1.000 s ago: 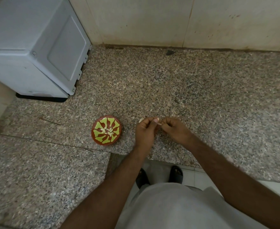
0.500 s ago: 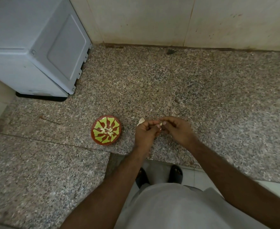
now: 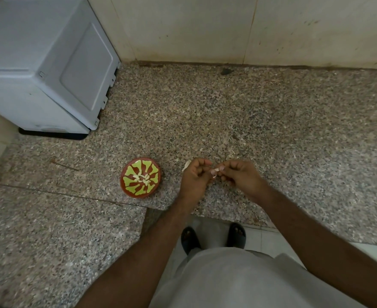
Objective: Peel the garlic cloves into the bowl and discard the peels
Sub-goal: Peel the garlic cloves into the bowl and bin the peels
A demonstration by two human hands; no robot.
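A small pale garlic clove [image 3: 216, 170] is pinched between the fingertips of both hands above the speckled granite counter [image 3: 272, 130]. My left hand [image 3: 194, 177] curls round it from the left, my right hand [image 3: 241, 176] from the right. A red bowl with a yellow-green pattern [image 3: 141, 177] stands to the left of my hands, with several peeled cloves [image 3: 143, 178] in its middle. A pale bit of peel [image 3: 186, 165] shows just behind my left hand; most of it is hidden.
A grey-white appliance [image 3: 45, 63] stands at the back left corner against the tiled wall [image 3: 227, 27]. A thin stick [image 3: 64, 165] lies left of the bowl. The counter's front edge runs just below my hands, with my feet in dark sandals [image 3: 214, 236] beneath.
Both hands stay together at the same spot; the fingers have shifted slightly around the clove. The bowl has not moved.
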